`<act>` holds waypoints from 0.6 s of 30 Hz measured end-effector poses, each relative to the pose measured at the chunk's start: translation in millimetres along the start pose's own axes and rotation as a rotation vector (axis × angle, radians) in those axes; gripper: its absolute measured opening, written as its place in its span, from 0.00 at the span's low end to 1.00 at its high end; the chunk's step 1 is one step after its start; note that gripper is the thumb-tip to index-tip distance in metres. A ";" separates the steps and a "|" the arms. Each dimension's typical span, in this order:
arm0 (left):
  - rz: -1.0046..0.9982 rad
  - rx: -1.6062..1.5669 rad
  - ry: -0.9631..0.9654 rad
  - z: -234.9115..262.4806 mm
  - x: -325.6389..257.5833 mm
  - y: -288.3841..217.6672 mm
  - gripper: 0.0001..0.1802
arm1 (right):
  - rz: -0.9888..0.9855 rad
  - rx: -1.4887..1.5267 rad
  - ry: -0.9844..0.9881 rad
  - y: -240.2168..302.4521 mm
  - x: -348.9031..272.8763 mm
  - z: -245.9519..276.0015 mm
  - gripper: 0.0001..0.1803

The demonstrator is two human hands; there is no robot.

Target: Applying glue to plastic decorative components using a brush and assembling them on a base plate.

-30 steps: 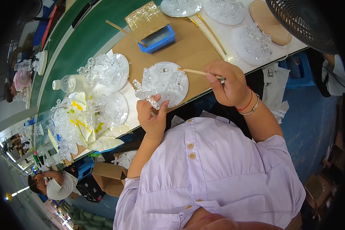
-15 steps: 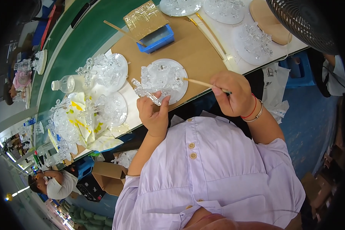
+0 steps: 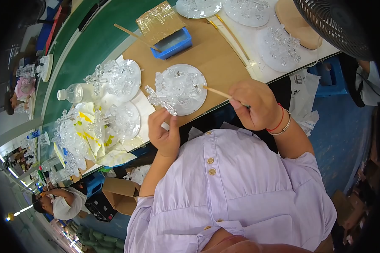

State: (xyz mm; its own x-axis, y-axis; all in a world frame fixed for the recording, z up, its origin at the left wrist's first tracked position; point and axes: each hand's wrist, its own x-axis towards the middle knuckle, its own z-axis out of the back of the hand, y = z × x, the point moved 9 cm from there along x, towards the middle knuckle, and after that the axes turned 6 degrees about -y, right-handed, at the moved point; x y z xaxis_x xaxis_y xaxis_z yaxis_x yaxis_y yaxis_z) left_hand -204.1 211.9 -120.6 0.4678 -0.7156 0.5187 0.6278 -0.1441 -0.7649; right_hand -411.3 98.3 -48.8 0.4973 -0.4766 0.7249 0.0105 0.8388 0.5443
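Observation:
A round white disc (image 3: 199, 104) bearing several clear plastic pieces (image 3: 173, 86) lies on brown cardboard in front of me. At its near left edge, my left hand (image 3: 164, 134) has thumb and forefinger apart, close below a clear piece (image 3: 161, 101) that juts past the rim. I see nothing between these fingers. My right hand (image 3: 254, 103) grips a thin wooden stick (image 3: 218, 92), whose far tip reaches the disc's right side. The fist covers most of the stick's other end. Whether the tip is bristled is too small to tell.
Behind the disc stands a blue tub (image 3: 172, 45) with another wooden stick (image 3: 135, 36) leaning in it. Similar loaded discs (image 3: 135, 78) (image 3: 278, 59) sit left and right. A clear bottle (image 3: 74, 92) lies at left; a black fan (image 3: 333, 25) is at upper right.
My left hand has drawn back toward me and left, off the clear piece. My right hand has shifted slightly left and down with the stick; the disc has hardly moved.

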 end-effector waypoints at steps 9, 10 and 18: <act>-0.213 -0.026 0.068 19.9 64.2 -24.9 0.25 | -0.003 0.016 0.003 5.3 -2.4 0.4 0.06; -0.247 0.016 0.176 12.3 67.5 -29.7 0.26 | -0.002 0.015 0.003 7.0 -3.6 -0.2 0.06; -0.247 0.054 0.316 1.9 79.0 -31.8 0.28 | 0.006 0.034 -0.025 19.8 -11.7 -7.3 0.06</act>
State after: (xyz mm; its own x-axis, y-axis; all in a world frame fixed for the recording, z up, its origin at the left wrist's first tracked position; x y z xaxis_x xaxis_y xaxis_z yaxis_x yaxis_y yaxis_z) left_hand -185.9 161.3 -54.6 0.0895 -0.8400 0.5351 0.7334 -0.3079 -0.6061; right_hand -410.6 122.4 -49.6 0.4756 -0.4779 0.7385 -0.0220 0.8328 0.5531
